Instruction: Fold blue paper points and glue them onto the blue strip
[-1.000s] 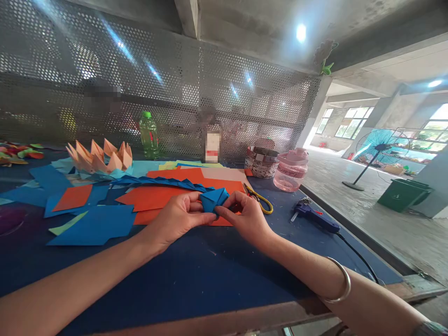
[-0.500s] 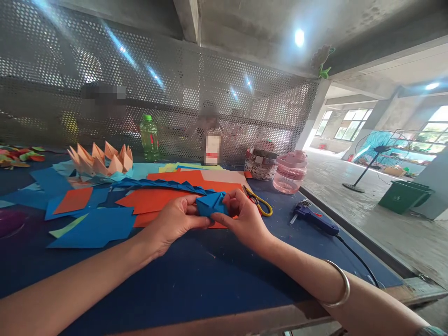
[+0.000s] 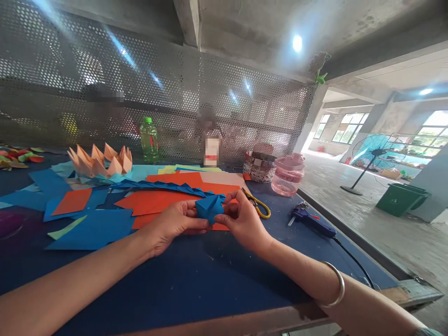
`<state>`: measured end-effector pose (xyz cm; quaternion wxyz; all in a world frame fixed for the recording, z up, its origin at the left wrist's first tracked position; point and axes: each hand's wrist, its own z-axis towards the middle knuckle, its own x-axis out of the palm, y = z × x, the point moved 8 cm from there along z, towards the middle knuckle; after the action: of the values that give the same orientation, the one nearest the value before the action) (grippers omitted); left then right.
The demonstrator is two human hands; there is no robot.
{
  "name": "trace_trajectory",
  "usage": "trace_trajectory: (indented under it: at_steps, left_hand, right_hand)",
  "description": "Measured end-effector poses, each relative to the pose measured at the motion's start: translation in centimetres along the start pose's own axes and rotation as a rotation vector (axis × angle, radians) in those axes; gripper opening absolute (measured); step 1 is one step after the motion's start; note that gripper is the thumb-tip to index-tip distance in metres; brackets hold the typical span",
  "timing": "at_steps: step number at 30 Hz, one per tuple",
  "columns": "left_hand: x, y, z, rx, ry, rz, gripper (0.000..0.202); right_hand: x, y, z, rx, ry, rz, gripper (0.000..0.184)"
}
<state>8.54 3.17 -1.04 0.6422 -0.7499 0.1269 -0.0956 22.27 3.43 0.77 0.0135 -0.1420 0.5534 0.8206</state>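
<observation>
A small folded piece of blue paper (image 3: 210, 208) is held between my left hand (image 3: 173, 221) and my right hand (image 3: 243, 219), pinched by the fingertips of both. Its lower part is partly hidden by my fingers. Beneath my hands lie orange paper sheets (image 3: 154, 201). A long strip of folded blue paper (image 3: 157, 186) runs just beyond them, apart from my hands. Yellow-handled scissors (image 3: 257, 208) lie close to my right hand. Loose blue sheets (image 3: 91, 226) lie to the left of my left hand.
The dark blue table (image 3: 182, 275) also holds an orange-and-white paper lotus (image 3: 101, 161), a green bottle (image 3: 149, 140), a patterned tin (image 3: 259, 167), a pink jar (image 3: 289, 176) and a blue glue gun (image 3: 311, 225). A perforated metal screen (image 3: 252, 102) stands behind.
The blue piece has turned in my fingers and now looks more compact, with its point downward. Both hands have shifted slightly, and the whole view has tilted a little.
</observation>
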Motion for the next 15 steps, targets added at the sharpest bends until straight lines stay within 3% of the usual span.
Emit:
trace_trajectory:
  at_steps: [3, 6, 11, 15]
  left_hand:
    - [-0.3, 0.4, 0.1, -0.029, -0.031, 0.021, 0.032]
    - [-0.5, -0.1, 0.2, 0.038, -0.052, 0.066, 0.031]
    - [0.4, -1.5, -0.1, 0.141, 0.035, 0.072, 0.046]
    - [0.5, -2.1, -0.4, 0.160, 0.040, 0.081, 0.056]
  right_hand:
    - [0.1, -0.1, -0.1, 0.005, -0.004, -0.003, 0.037]
    - [0.4, -0.4, -0.2, 0.019, 0.020, 0.042, 0.042]
    - [1.0, -0.7, -0.4, 0.059, 0.086, 0.130, 0.049]
    - [1.4, -0.6, -0.4, 0.108, 0.146, 0.264, 0.050]
